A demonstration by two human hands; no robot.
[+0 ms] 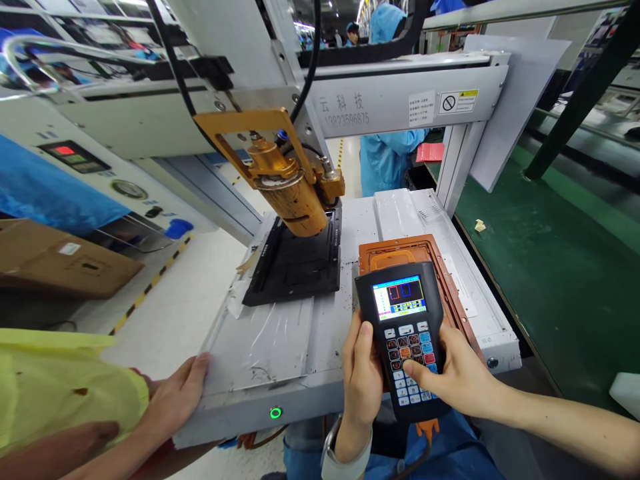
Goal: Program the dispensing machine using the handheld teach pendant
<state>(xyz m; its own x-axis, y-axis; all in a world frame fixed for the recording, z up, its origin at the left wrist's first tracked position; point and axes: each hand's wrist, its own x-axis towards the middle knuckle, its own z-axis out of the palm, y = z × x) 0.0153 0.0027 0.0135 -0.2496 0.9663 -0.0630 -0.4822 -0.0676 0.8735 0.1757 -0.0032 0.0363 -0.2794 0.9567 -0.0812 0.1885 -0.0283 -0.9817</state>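
Left hand (361, 373): curled round handheld controller (403, 340) | Right hand (453, 373): clasping its other side, thumb at keypad (401, 384) | Position: over front edge of worktop (353, 223), screen (399, 297) facing wearer, apparently for reading while keying | Black fixture (303, 267): worktop's left side, below brass-coloured tool head (293, 197), presumably for access

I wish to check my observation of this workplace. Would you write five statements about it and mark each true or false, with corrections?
1. The left-hand grip and right-hand grip hold a black handheld controller. True.
2. The right thumb lies over its keypad. True.
3. The round button on the white machine bed's front glows red. False: it glows green.
4. The gold-coloured metal cylinder hangs above the controller. False: it hangs above a flat black rectangular plate.
5. An orange-brown rectangular frame lies partly hidden behind the controller. True.
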